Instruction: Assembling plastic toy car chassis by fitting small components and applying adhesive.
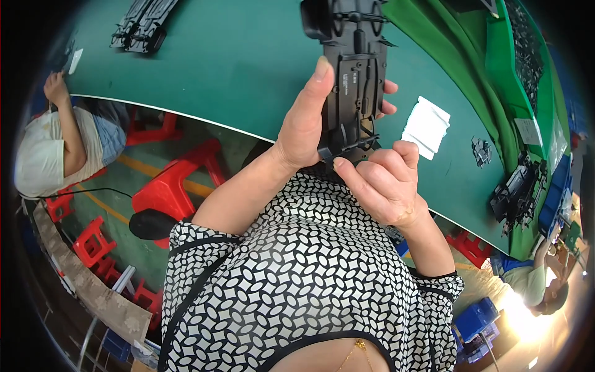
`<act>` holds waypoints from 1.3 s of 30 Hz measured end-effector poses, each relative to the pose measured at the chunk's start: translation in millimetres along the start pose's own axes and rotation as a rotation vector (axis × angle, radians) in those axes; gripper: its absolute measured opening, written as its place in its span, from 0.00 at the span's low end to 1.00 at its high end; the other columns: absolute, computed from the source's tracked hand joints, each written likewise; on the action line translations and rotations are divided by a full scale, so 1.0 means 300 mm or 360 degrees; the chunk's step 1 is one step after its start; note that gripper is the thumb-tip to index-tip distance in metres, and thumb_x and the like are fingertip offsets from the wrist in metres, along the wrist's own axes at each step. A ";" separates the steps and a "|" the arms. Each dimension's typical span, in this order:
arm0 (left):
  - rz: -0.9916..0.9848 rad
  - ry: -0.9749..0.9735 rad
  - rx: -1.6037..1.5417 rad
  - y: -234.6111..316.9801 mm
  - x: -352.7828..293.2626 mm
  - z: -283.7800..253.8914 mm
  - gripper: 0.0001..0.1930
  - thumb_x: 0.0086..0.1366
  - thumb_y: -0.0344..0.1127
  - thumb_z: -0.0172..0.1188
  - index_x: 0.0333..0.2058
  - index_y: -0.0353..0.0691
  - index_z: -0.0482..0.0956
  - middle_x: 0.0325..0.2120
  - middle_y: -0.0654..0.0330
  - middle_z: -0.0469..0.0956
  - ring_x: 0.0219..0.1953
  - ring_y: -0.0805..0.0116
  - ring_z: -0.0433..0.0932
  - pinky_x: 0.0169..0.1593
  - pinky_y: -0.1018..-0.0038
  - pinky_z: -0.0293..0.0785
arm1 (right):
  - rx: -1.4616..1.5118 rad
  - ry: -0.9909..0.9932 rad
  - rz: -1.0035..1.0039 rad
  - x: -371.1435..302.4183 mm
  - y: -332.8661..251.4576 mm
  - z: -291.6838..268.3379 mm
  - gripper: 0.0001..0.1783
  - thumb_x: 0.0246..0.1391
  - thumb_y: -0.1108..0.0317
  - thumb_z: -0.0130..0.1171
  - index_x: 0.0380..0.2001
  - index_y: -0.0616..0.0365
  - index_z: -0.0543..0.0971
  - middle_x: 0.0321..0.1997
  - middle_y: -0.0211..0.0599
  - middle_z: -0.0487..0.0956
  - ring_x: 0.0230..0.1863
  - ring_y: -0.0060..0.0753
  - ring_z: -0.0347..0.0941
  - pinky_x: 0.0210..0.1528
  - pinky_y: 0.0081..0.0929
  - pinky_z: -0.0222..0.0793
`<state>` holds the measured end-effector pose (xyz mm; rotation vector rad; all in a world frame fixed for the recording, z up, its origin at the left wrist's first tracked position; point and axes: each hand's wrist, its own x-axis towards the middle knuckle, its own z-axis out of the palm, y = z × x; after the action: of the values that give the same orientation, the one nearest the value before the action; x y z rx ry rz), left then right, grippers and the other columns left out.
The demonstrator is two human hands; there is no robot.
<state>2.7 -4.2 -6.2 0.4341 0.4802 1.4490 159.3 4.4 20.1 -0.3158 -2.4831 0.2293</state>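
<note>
A long black plastic toy car chassis (pixel 356 93) stands nearly upright over the near side of the table, its moulded underside facing me. My left hand (pixel 307 124) is closed around it, with the thumb along its left edge and fingertips showing past its right edge. My right hand (pixel 384 183) is at the chassis's near end, fingers curled in and the thumb tip against or very close to a small black tab (pixel 325 155) there. Whatever lies inside the curled right fingers is hidden.
Two similar black chassis (pixel 144 25) lie far left on the green table (pixel 217 74). White paper (pixel 426 127), a small black parts cluster (pixel 481 151) and a black parts pile (pixel 519 192) are right, beside a green bin (pixel 499 49). Red stools (pixel 167 192) stand below; another person (pixel 68 139) is left.
</note>
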 end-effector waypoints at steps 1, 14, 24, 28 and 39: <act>0.0057 -0.0005 -0.0006 -0.001 -0.001 -0.002 0.36 0.65 0.64 0.37 0.55 0.36 0.62 0.47 0.52 0.71 0.45 0.63 0.74 0.47 0.70 0.73 | 0.0014 0.0001 0.0037 -0.002 -0.002 -0.005 0.18 0.31 0.70 0.63 0.33 0.57 0.80 0.23 0.21 0.68 0.25 0.23 0.63 0.32 0.28 0.55; 0.0439 0.0136 0.0640 0.006 -0.042 0.075 0.51 0.53 0.76 0.45 0.55 0.29 0.61 0.51 0.48 0.68 0.49 0.60 0.72 0.45 0.69 0.73 | 0.1723 -0.0167 0.1942 -0.012 -0.133 -0.041 0.17 0.60 0.60 0.51 0.30 0.64 0.79 0.21 0.30 0.74 0.24 0.16 0.67 0.25 0.17 0.61; 0.0470 0.0015 0.0875 -0.018 -0.066 0.070 0.50 0.55 0.77 0.37 0.59 0.34 0.55 0.52 0.44 0.66 0.48 0.53 0.72 0.51 0.61 0.69 | 0.2024 -0.0201 0.2169 -0.013 -0.138 -0.038 0.16 0.59 0.65 0.50 0.22 0.65 0.76 0.24 0.29 0.77 0.25 0.15 0.67 0.27 0.17 0.62; 0.0449 0.0067 0.0817 -0.027 -0.071 0.087 0.50 0.55 0.77 0.36 0.59 0.34 0.56 0.52 0.44 0.66 0.48 0.54 0.72 0.51 0.62 0.69 | 0.2003 -0.0171 0.2141 -0.021 -0.143 -0.031 0.15 0.58 0.65 0.51 0.22 0.64 0.77 0.24 0.28 0.77 0.24 0.14 0.66 0.27 0.16 0.62; 0.0457 0.0185 0.0724 -0.021 -0.050 0.097 0.50 0.52 0.76 0.47 0.56 0.31 0.61 0.51 0.49 0.68 0.49 0.61 0.71 0.45 0.70 0.71 | 0.1957 -0.0156 0.2086 -0.011 -0.121 -0.026 0.15 0.59 0.65 0.51 0.23 0.63 0.77 0.21 0.26 0.75 0.23 0.14 0.65 0.26 0.16 0.60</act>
<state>23.0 -19.4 15.1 0.8088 0.8758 1.6461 160.4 -30.5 33.0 -1.2562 -1.3739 2.1013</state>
